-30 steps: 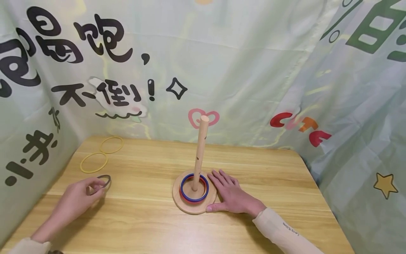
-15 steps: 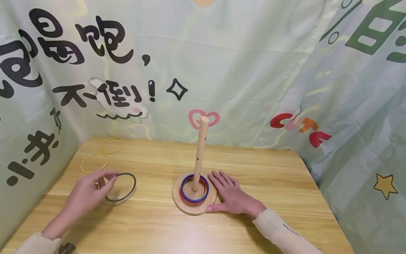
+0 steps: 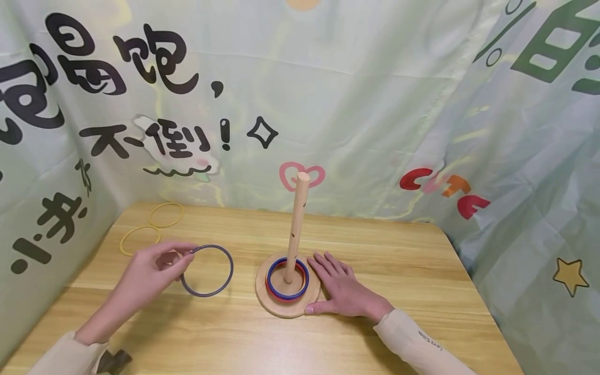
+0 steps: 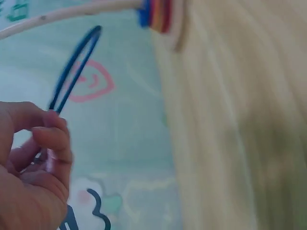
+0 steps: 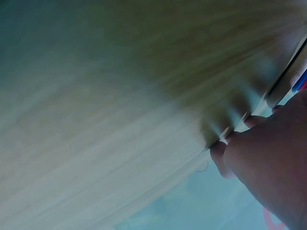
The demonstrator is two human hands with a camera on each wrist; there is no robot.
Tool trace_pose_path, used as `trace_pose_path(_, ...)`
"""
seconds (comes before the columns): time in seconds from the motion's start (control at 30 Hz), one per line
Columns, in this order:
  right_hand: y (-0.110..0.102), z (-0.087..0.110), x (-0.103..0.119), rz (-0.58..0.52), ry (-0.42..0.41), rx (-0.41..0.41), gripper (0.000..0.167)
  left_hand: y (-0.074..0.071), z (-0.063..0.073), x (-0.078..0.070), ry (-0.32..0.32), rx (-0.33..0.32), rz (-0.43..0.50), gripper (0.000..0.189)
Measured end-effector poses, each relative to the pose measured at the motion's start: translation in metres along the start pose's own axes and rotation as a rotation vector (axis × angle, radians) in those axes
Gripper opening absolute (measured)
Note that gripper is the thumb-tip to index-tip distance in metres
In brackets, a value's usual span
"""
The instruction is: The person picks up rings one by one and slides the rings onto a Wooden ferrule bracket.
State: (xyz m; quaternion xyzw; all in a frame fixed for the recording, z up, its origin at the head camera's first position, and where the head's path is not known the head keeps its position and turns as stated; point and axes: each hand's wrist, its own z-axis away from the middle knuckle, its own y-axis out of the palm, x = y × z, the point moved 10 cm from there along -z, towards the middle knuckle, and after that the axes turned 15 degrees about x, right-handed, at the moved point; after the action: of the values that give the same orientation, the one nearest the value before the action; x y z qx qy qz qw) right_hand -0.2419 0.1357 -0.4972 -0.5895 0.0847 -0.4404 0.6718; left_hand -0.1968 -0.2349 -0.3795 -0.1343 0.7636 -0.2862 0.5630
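My left hand (image 3: pixel 152 271) pinches a thin dark blue ring (image 3: pixel 206 295) by its left side, between thumb and fingertips, raised over the table. In the left wrist view the same ring (image 4: pixel 72 72) shows nearly edge-on above the fingers. To its right stands a wooden peg (image 3: pixel 296 224) on a round wooden base (image 3: pixel 287 310). A blue ring (image 3: pixel 307 284) lies around the foot of the peg on top of a red ring (image 3: pixel 274 295). My right hand (image 3: pixel 347 289) rests with spread, straight fingers at the right rim of the base.
Two yellow rings (image 3: pixel 123 244) lie at the table's back left. The wooden table (image 3: pixel 375 250) ends at a printed cloth (image 3: pixel 356 130) that hangs behind it and on both sides. A dark object (image 3: pixel 114 362) is at the left sleeve.
My left hand has lifted the dark blue ring from beside the yellow rings and moved it right, toward the peg. The right hand and the base have stayed put.
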Motion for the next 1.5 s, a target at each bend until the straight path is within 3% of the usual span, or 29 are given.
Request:
trace_pose_path(0.27,0.002,-0.001,-0.002,0.002,0.009,0.005,0.115,0.012,-0.014,-0.012,-0.136,0.135,0.216,0.027)
trace_pose_path(0.4,0.002,-0.001,-0.002,0.000,0.011,0.009,0.115,0.016,-0.021,-0.024,-0.140,0.150,0.287,0.028)
trace_pose_path(0.57,0.001,0.000,-0.001,0.004,0.003,0.009,0.114,0.012,-0.031,-0.044,-0.120,0.120,0.316,0.028)
trace_pose_path(0.7,0.001,0.000,-0.001,-0.004,0.006,0.011,0.114,0.006,-0.041,-0.067,-0.071,0.089,0.339,0.028)
trace_pose_path(0.9,0.001,0.000,-0.002,-0.008,0.012,0.011,0.114,-0.005,-0.055,-0.107,0.046,0.034,0.370,0.025)
trace_pose_path(1.17,0.002,-0.001,-0.002,0.003,0.005,0.008,0.115,-0.019,-0.071,-0.157,0.211,-0.013,0.478,0.022)
trace_pose_path(1.33,0.002,0.000,-0.002,0.008,0.006,0.006,0.114,-0.017,-0.081,-0.179,0.268,-0.024,0.494,0.022)
trace_pose_path(1.5,0.001,0.000,-0.002,0.006,0.002,0.000,0.114,-0.006,-0.094,-0.192,0.301,-0.010,0.490,0.023)
